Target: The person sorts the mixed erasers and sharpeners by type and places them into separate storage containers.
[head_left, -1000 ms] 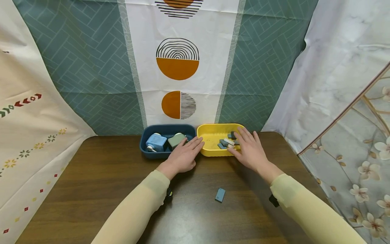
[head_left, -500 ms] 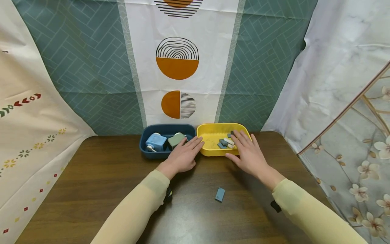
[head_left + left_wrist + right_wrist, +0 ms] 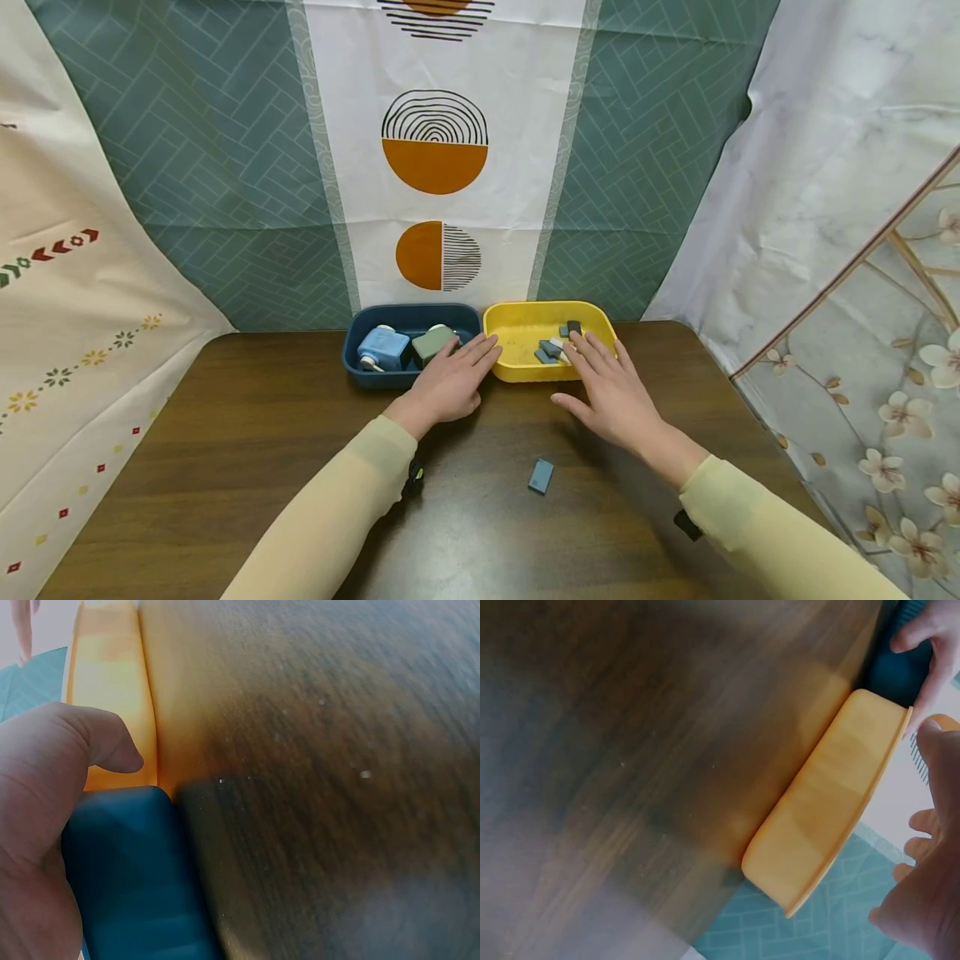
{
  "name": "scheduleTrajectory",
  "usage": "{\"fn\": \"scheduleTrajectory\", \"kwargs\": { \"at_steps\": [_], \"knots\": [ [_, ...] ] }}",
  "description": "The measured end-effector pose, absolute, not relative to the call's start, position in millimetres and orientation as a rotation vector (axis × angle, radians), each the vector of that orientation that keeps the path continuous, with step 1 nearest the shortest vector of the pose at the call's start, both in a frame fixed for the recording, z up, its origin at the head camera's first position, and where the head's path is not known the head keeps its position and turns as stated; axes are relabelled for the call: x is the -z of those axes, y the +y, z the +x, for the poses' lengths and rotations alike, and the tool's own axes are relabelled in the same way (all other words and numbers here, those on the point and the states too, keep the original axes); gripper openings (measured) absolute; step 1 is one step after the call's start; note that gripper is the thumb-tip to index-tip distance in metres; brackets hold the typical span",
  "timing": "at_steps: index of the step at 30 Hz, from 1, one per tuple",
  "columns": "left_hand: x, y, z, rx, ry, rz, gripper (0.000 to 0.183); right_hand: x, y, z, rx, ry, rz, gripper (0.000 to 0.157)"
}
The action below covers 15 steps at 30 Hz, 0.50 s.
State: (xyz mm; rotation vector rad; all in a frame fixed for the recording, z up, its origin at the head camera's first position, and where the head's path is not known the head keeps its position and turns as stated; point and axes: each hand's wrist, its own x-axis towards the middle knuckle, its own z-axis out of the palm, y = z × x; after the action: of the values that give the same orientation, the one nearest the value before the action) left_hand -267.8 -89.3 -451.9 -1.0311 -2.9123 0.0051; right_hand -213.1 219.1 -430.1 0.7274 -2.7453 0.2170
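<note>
My left hand (image 3: 450,385) lies across the front right corner of the dark blue bin (image 3: 381,381), its straight fingertips reaching the left end of the yellow bin (image 3: 528,374). In the left wrist view, the thumb (image 3: 116,746) sits close over where the bins meet. My right hand (image 3: 613,398) is spread at the yellow bin's front right, fingertips overlapping its rim and holding nothing. Small grey-blue blocks (image 3: 550,347), a dark block (image 3: 573,326) and white pieces, partly hidden by the fingers, lie in that bin. The right wrist view shows the right hand (image 3: 937,862) beside the yellow bin (image 3: 829,799).
One blue block (image 3: 541,477) lies on the brown wooden table (image 3: 247,467) between my forearms. The blue bin contains a light blue bottle (image 3: 384,347) and a green one (image 3: 432,342). A patterned cloth (image 3: 465,183) hangs right behind both bins.
My right hand has drawn back from over the yellow bin toward its front edge, uncovering the dark block. The left hand has stayed in place.
</note>
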Motion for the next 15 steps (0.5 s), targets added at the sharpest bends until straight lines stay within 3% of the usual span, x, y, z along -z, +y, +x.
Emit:
{"fn": "scheduleTrajectory", "kwargs": {
  "at_steps": [15],
  "knots": [
    [452.1, -89.2, -268.3, 0.010, -2.930, -1.027, 0.086, 438.4, 219.0, -187.8, -0.168, -2.723, 0.820, 0.093]
  ]
}}
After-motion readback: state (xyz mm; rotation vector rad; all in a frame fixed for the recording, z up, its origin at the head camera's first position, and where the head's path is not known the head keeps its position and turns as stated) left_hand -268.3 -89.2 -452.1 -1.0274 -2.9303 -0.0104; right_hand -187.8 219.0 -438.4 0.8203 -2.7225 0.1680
